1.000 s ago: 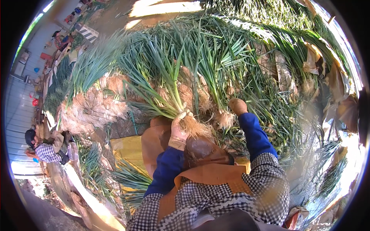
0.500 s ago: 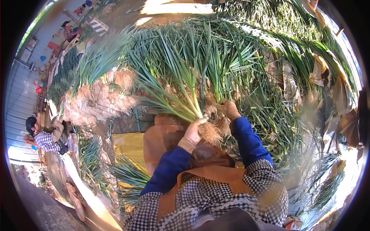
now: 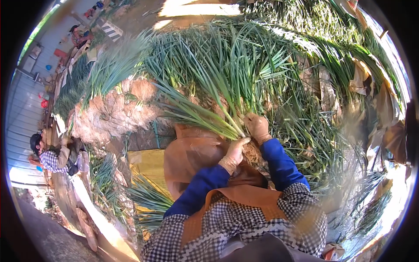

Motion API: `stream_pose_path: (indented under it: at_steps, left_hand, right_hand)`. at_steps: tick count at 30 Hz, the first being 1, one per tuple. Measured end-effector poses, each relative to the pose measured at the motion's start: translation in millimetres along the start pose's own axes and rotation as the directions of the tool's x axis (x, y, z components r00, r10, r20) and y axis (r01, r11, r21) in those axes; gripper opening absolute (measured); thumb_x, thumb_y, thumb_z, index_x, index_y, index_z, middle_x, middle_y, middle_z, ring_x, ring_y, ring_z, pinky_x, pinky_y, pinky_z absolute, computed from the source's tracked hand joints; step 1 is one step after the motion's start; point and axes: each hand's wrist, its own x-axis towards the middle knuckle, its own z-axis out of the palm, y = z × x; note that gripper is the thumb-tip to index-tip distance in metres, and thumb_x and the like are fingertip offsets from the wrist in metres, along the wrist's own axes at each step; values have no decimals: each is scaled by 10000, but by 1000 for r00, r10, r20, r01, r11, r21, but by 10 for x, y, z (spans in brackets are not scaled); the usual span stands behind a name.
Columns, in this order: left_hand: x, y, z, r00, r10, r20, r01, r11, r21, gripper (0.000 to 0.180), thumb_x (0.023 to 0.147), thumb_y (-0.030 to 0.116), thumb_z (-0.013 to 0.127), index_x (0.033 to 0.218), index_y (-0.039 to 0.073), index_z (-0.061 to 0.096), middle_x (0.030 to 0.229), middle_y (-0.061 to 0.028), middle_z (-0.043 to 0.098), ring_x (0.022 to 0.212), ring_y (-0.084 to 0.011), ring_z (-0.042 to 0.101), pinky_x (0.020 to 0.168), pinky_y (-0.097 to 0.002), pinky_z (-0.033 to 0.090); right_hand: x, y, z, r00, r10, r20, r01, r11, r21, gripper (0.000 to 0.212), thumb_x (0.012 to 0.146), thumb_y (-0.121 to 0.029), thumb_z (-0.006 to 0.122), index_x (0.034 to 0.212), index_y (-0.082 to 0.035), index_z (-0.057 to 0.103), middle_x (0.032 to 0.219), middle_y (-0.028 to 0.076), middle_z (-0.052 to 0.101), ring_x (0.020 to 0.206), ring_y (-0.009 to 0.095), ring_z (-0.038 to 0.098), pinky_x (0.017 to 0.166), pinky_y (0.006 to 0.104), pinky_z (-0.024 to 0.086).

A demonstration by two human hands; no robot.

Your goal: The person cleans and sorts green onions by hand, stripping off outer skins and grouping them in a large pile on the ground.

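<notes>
My left hand (image 3: 234,153), in a pale glove, is closed round the white stalks of a bunch of green garlic (image 3: 223,125). The long flat leaves fan away to the upper left, while the stringy brown roots (image 3: 252,153) hang below my fist. Just right of it, my right hand (image 3: 257,126), gloved too, has its fingers curled on green stalks beside the bunch; its fingertips are partly hidden. Past both hands lies a thick heap of green garlic (image 3: 209,61), leaves pointing away from me. A brown apron (image 3: 192,159) covers my lap.
Root ends of laid-out plants (image 3: 111,115) form a pile at left. Loose leaves (image 3: 305,144) litter the right side. A yellow sheet (image 3: 148,170) lies left of my lap with more plants. A co-worker (image 3: 52,155) sits at far left; another person (image 3: 79,37) is farther back.
My left hand has moved right and slightly down with the bunch, bringing its roots close to my right hand. My right hand has shifted slightly, its fingers now against the stalks.
</notes>
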Motion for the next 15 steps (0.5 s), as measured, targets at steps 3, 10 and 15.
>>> stream_pose_path:
  at_steps: [3,10,15]
  left_hand:
    - [-30,-6,11,999,-48,13,50,987,-155,140,778,63,552,908,16,579,871,-64,602,812,-170,578,719,-285,473]
    - [-133,-140,113,992,-81,98,79,997,26,160,743,32,601,902,35,585,840,-31,598,793,-141,573,722,-274,467]
    - [-85,-86,70,997,57,48,-46,980,-195,157,739,10,577,894,32,565,869,-52,598,773,-165,576,706,-281,478]
  right_hand:
    - [-227,-53,-82,997,48,58,-56,989,136,316,802,-360,574,781,-45,600,673,163,589,627,323,583,573,382,458]
    - [-293,135,-5,904,377,202,-321,288,902,247,895,-258,486,736,-76,534,491,-35,445,385,60,348,367,189,274]
    - [-423,36,-231,918,324,227,-252,35,967,191,890,-203,487,770,-65,540,573,-21,483,450,55,401,420,191,332]
